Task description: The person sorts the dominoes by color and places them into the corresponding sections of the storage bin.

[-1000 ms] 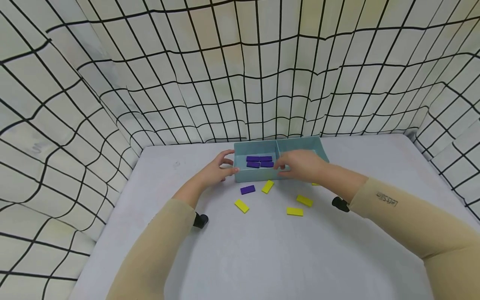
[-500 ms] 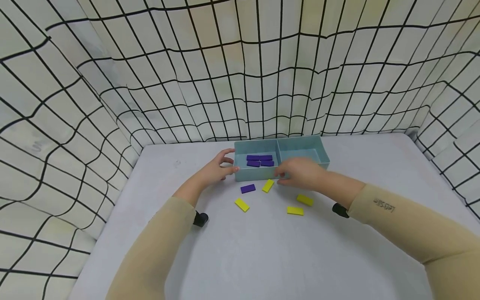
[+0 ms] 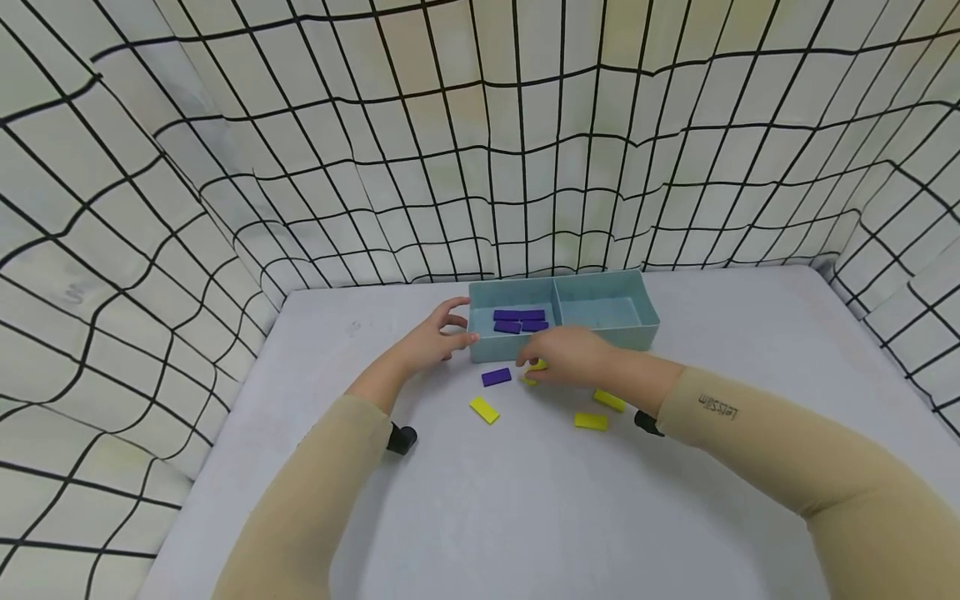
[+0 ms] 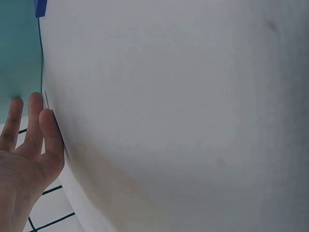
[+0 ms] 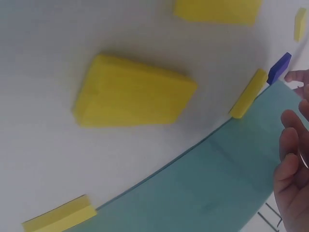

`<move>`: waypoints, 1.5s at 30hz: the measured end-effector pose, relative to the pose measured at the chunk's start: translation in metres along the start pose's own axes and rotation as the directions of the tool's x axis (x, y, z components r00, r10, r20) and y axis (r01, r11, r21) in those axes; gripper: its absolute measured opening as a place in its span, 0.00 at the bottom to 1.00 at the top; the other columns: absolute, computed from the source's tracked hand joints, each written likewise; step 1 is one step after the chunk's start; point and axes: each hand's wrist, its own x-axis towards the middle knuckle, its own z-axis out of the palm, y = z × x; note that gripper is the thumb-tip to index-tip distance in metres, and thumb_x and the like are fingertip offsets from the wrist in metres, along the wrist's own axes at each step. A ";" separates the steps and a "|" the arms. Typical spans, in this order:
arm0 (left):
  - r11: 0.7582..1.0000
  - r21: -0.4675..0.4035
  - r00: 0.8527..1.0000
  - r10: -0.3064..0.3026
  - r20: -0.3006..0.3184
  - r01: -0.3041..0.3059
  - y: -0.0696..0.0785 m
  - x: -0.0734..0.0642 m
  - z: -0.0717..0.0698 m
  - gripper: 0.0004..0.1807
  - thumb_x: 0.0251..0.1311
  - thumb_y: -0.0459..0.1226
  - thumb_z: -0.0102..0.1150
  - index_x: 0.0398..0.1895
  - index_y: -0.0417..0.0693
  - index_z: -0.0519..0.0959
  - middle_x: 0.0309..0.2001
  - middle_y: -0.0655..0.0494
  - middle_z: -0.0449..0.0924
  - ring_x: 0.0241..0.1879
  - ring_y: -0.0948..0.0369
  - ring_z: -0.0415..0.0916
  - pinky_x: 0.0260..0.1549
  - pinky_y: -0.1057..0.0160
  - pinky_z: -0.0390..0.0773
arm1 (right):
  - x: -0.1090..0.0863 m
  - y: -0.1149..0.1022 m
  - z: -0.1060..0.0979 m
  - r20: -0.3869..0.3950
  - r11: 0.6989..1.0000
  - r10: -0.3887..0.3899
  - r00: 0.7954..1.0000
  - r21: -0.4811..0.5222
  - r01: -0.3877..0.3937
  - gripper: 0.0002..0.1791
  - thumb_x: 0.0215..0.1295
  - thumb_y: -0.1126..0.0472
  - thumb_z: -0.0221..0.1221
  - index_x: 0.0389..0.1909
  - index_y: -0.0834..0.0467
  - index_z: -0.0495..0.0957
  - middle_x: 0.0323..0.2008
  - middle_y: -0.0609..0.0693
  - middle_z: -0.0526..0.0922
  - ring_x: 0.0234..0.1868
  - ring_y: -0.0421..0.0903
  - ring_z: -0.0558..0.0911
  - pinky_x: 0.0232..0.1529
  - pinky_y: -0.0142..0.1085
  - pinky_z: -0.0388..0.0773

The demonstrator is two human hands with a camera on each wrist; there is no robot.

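Observation:
A light blue two-compartment box (image 3: 633, 337) stands at the back of the table, several purple tiles (image 3: 519, 316) lying flat in its left compartment. My left hand (image 3: 431, 340) touches the box's left end, thumb at the front corner, fingers fairly straight in the left wrist view. In front of the box, my right hand (image 3: 573, 357) reaches over a yellow tile (image 3: 537, 365), which shows between the thumb and fingers and is partly hidden. The right wrist view has the fingers (image 5: 289, 140) apart from that tile. A loose purple tile (image 3: 496, 377) lies just left of this hand.
Other yellow tiles lie on the white table (image 3: 480, 500): one at front left (image 3: 483, 409), two below the right wrist, the nearer one (image 3: 591, 422) flat. Another yellow tile (image 5: 60, 215) lies along the box wall. Black-grid netting (image 3: 517, 167) surrounds the table's back and sides.
My right hand has come from over the box's divider, down and left to the yellow tile in front, uncovering the right compartment. My left hand stays at the box's end.

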 end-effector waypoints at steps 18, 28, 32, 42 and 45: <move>1.000 -0.017 1.000 0.021 0.016 -0.021 -0.003 0.003 0.002 0.39 0.68 0.48 0.60 0.76 0.73 0.49 0.67 0.51 0.64 0.60 0.50 0.74 0.57 0.45 0.72 | 0.028 -0.017 0.015 0.016 0.986 -0.061 0.998 -0.151 0.062 0.16 0.67 0.52 0.64 0.54 0.45 0.84 0.45 0.42 0.85 0.47 0.40 0.82 0.50 0.36 0.79; 0.999 -0.011 0.999 0.033 0.019 -0.033 -0.002 0.003 0.000 0.40 0.68 0.49 0.60 0.76 0.73 0.49 0.67 0.51 0.64 0.59 0.50 0.74 0.57 0.45 0.73 | 0.038 -0.020 0.021 0.036 0.978 -0.064 0.997 -0.197 0.070 0.18 0.66 0.51 0.65 0.57 0.44 0.82 0.45 0.43 0.84 0.47 0.41 0.81 0.52 0.37 0.79; 0.999 -0.017 0.999 0.030 0.018 -0.030 -0.002 0.002 0.000 0.39 0.68 0.47 0.60 0.76 0.72 0.49 0.67 0.50 0.64 0.59 0.49 0.74 0.58 0.44 0.72 | 0.041 -0.020 0.023 0.045 0.975 -0.073 0.996 -0.207 0.081 0.19 0.67 0.52 0.64 0.58 0.44 0.81 0.46 0.43 0.84 0.48 0.41 0.81 0.53 0.37 0.78; 0.999 -0.013 0.999 0.034 0.025 -0.034 -0.002 0.001 -0.001 0.40 0.68 0.48 0.60 0.76 0.72 0.49 0.67 0.49 0.64 0.59 0.49 0.74 0.58 0.44 0.72 | 0.042 -0.022 0.023 0.068 0.969 -0.076 0.995 -0.231 0.090 0.20 0.67 0.53 0.64 0.59 0.44 0.80 0.48 0.42 0.84 0.49 0.42 0.81 0.55 0.37 0.77; 0.999 -0.014 0.999 0.030 0.023 -0.029 -0.002 0.001 -0.001 0.40 0.67 0.48 0.60 0.75 0.72 0.49 0.67 0.49 0.64 0.59 0.48 0.74 0.58 0.44 0.72 | 0.042 -0.023 0.023 0.071 0.968 -0.069 0.995 -0.237 0.084 0.20 0.68 0.53 0.63 0.60 0.44 0.79 0.49 0.42 0.84 0.50 0.42 0.81 0.55 0.38 0.77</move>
